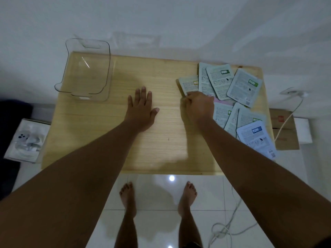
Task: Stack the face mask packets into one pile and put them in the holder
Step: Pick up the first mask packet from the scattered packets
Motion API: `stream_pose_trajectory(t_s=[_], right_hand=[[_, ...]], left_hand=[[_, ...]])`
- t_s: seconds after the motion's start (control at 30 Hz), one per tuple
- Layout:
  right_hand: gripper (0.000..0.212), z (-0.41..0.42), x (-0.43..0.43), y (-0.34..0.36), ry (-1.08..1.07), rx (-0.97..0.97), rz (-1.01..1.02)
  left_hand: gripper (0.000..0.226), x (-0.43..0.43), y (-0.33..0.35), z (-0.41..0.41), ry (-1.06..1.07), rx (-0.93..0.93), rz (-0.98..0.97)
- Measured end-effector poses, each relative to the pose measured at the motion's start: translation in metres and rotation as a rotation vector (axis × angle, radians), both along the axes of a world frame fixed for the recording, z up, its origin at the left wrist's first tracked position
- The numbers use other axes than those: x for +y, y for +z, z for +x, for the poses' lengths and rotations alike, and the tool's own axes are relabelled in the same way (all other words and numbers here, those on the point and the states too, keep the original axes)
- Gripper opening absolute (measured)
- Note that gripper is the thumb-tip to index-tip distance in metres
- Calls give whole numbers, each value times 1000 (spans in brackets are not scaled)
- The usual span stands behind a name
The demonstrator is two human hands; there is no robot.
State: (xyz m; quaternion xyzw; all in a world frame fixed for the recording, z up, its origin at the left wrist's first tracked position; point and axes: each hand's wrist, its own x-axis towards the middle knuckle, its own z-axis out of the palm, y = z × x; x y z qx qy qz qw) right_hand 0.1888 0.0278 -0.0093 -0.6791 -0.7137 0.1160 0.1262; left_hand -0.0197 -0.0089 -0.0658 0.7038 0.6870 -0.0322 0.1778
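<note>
Several face mask packets [244, 85] lie scattered and overlapping on the right side of the wooden table [161, 133], grey-green with printed backs; a bluish one [256, 138] hangs over the right edge. My right hand [198, 106] pinches the near corner of the leftmost packet [189, 85]. My left hand [142, 106] rests flat on the table's middle, fingers spread, holding nothing. The clear plastic holder [86, 68] stands empty at the far left corner.
A white wall runs right behind the table. A box with white items [26, 140] sits on the floor at the left, cardboard boxes [284, 129] and white cables [231, 228] at the right. My bare feet stand on glossy tiles in front.
</note>
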Motion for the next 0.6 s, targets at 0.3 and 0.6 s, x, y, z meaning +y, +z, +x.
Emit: stream_pose_trajectory(t_s=[0.3, 0.6], right_hand=[[19, -12, 8, 20, -103, 324, 139], [12, -57, 23, 30, -295, 751, 222]], left_hand=[[75, 2, -1, -3, -14, -40, 5], [71, 5, 18, -12, 261, -508, 218]])
